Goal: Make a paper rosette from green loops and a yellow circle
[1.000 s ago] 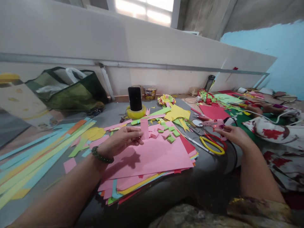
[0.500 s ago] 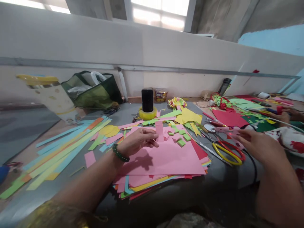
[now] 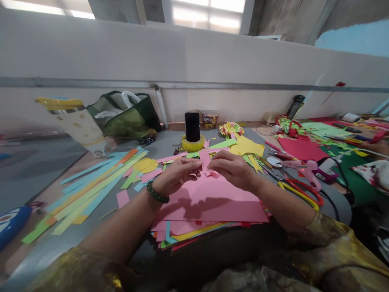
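A pink paper strip [image 3: 205, 159] stands upright over the pink paper sheets [image 3: 212, 202]. My left hand [image 3: 182, 173], with a green bead bracelet on the wrist, pinches the strip's left edge between thumb and fingers. From the other side my right hand [image 3: 234, 168] has its bent fingertips closed at the strip's right edge. Below the fingertips lies a small curled pink paper piece [image 3: 212, 174]. The pink glue gun [image 3: 304, 168] rests on the table to the right, its red light showing. Beside it lie scissors [image 3: 299, 194] with red and yellow handles, partly behind my right forearm.
Coloured paper strips [image 3: 100, 186] fan out at left, near a cup [image 3: 80, 127] and a green bag [image 3: 124, 117]. A phone [image 3: 192, 126] stands in a yellow tape roll [image 3: 193, 144] at the back. Another person's hand [image 3: 377, 148] is at far right.
My right hand has left the glue gun and come left to the pink strip, now covering the small green pieces. My left hand still pinches the strip.
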`<action>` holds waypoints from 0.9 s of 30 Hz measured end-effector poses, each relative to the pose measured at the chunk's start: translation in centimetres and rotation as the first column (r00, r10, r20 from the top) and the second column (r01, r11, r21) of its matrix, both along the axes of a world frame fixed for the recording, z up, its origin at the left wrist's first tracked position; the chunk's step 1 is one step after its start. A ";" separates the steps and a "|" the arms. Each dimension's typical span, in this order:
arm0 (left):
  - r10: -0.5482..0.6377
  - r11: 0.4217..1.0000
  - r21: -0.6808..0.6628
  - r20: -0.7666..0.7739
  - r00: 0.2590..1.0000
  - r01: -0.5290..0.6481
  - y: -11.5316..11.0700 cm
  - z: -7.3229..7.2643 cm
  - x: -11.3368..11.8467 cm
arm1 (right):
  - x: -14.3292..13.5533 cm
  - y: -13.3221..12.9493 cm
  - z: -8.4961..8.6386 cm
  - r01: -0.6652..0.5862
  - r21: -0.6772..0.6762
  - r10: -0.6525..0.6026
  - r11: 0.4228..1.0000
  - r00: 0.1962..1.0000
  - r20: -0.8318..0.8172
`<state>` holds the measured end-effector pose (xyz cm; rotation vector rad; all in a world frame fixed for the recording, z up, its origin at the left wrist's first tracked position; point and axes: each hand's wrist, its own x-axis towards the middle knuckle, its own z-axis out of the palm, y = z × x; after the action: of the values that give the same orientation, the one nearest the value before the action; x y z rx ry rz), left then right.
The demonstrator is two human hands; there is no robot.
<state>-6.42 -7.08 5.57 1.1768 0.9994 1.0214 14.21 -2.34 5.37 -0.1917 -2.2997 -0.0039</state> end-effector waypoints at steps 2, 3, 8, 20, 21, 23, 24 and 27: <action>0.044 0.999 0.027 0.006 0.999 -0.044 0.1 0.1 0.0 | -0.2 0.2 -0.3 -0.053 -0.085 0.050 0.995 0.998 -0.044; 0.059 0.998 0.039 -0.001 0.998 -0.059 0.1 0.1 0.1 | -0.3 0.3 -0.5 -0.065 -0.137 0.057 0.988 0.997 -0.061; 0.154 0.982 0.126 -0.124 0.980 -0.138 0.1 -0.2 0.5 | -1.0 0.6 -1.8 -0.044 -0.570 -0.052 0.821 0.987 -0.151; 0.226 0.929 0.365 -0.419 0.879 -0.065 0.0 -1.1 0.8 | -1.9 -0.2 -0.5 -0.103 -0.955 -0.221 0.277 0.961 -0.168; 0.228 0.923 0.381 -0.440 0.869 -0.049 0.0 -1.2 0.8 | -1.9 -0.1 -0.6 -0.106 -0.960 -0.223 0.261 0.960 -0.167; 0.227 0.915 0.403 -0.471 0.853 -0.021 0.0 -1.4 0.8 | -2.0 0.0 -0.7 -0.109 -0.969 -0.230 0.222 0.960 -0.161; 0.227 0.912 0.410 -0.480 0.847 -0.011 0.0 -1.5 0.8 | -2.0 0.1 -0.7 -0.110 -0.972 -0.234 0.205 0.959 -0.158; 0.226 0.906 0.424 -0.502 0.835 0.010 0.0 -1.6 0.8 | -2.0 0.2 -0.8 -0.119 -0.978 -0.242 0.171 0.957 -0.158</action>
<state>-5.65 -7.10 3.99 1.8494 1.3458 1.0417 12.18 -2.15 4.53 -0.9051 -1.5965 1.4742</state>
